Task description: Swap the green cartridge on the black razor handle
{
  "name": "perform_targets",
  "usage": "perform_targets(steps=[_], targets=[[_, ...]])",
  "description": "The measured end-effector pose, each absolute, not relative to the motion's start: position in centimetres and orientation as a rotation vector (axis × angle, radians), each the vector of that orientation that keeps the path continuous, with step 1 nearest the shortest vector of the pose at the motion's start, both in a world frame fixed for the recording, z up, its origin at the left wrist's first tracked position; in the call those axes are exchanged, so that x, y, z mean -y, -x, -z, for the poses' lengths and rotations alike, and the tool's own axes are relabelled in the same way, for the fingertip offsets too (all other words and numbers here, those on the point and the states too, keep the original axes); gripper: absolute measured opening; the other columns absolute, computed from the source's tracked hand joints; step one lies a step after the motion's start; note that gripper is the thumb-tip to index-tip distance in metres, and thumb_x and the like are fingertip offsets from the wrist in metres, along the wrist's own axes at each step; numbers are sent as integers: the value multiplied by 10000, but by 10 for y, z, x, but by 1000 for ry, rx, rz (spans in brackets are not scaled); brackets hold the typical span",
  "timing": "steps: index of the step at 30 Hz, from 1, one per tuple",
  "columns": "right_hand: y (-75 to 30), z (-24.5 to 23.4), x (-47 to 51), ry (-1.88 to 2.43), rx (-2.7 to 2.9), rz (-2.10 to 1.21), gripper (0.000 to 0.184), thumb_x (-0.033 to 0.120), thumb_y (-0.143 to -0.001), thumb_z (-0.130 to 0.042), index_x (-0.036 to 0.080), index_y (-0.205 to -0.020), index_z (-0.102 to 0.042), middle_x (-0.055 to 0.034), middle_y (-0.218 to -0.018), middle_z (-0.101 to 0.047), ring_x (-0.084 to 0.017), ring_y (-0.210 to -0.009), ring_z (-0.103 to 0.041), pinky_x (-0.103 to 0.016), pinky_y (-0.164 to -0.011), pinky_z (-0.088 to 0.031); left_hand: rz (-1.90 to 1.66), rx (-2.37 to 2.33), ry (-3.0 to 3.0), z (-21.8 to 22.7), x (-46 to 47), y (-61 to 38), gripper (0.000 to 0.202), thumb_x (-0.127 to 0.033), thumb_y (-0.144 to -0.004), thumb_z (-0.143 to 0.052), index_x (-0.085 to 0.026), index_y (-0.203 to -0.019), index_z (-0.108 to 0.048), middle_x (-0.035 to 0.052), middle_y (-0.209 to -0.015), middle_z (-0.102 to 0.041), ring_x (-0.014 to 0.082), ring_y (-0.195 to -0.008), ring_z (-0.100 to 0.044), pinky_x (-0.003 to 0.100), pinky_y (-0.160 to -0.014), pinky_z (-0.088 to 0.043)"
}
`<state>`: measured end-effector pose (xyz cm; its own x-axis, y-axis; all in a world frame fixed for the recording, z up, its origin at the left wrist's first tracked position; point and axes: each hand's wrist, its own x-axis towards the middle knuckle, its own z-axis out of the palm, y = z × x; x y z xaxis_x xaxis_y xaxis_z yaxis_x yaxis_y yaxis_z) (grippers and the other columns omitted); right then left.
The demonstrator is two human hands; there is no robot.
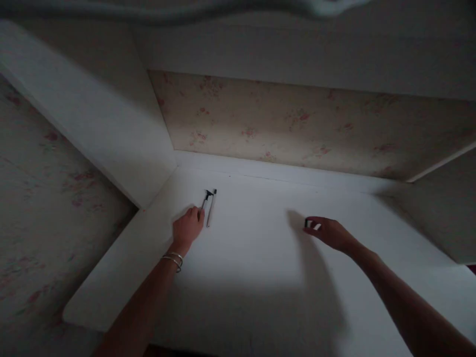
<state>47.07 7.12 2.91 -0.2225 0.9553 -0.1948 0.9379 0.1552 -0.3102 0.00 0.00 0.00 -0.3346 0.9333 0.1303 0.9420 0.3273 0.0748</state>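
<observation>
My left hand (pixel 189 227) is closed around the handle of a razor (pixel 207 196), which lies at the white shelf with its dark T-shaped head pointing away from me. Just to the right of it, a slim pale stick (pixel 211 208) with a dark tip rests on the shelf, roughly parallel to the handle. Over the right half of the shelf, my right hand (pixel 332 233) pinches a small dark piece (pixel 306 223) between thumb and fingertips. Its exact kind is too small and dim to make out.
The white shelf (pixel 253 243) has a raised back strip (pixel 260 166) below floral wallpaper (pixel 278 119). A white side panel (pixel 107 114) bounds it on the left, another panel (pixel 442 213) on the right. A blurred pale bar (pixel 186 12) crosses the top.
</observation>
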Motion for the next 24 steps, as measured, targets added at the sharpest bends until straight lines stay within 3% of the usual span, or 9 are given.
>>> perform_targets(steps=[3, 7, 11, 18, 24], targets=[[-392, -47, -78, 1732, 2443, -625, 396, 489, -811, -538, 246, -1112, -623, -24, -900, -709, -162, -671, -648, -249, -647, -466, 233, 2527, 1766, -2, 1, 0, 437, -446, -941, -230, -182, -969, -578, 109, -954, -664, 226, -752, -638, 288, -599, -400], [-285, -58, -86, 1543, 2574, -601, 379, 461, -839, -534, 267, -1160, -593, 2, -930, -709, -162, -790, -654, -236, -707, -454, 269, 2523, 1767, -2, 3, 2, 398, -430, -944, -250, -195, -988, -568, 95, -950, -673, 219, -742, -640, 281, -601, -405], [-207, -46, -93, 1502, 2664, -620, 368, 451, -800, -585, 276, -1122, -621, -13, -908, -711, -193, -839, -654, -260, -708, -465, 279, 2543, 1791, -5, 4, 3, 368, -419, -941, -279, -206, -989, -575, 80, -958, -680, 215, -753, -641, 282, -613, -407], [-154, -32, -106, 1596, 2699, -587, 332, 416, -779, -594, 222, -1039, -665, -98, -1021, -681, -264, -922, -643, -336, -731, -491, 297, 2530, 1859, -10, 1, 6, 306, -368, -931, -340, -272, -1087, -585, 55, -1028, -662, 196, -847, -631, 277, -687, -424], [-144, -30, -111, 1556, 2692, -612, 312, 426, -782, -585, 225, -1004, -676, -87, -1041, -675, -256, -962, -629, -331, -776, -480, 371, 2487, 1888, -6, -2, 11, 320, -305, -930, -332, -269, -1048, -627, 56, -1028, -660, 192, -853, -627, 269, -695, -432]])
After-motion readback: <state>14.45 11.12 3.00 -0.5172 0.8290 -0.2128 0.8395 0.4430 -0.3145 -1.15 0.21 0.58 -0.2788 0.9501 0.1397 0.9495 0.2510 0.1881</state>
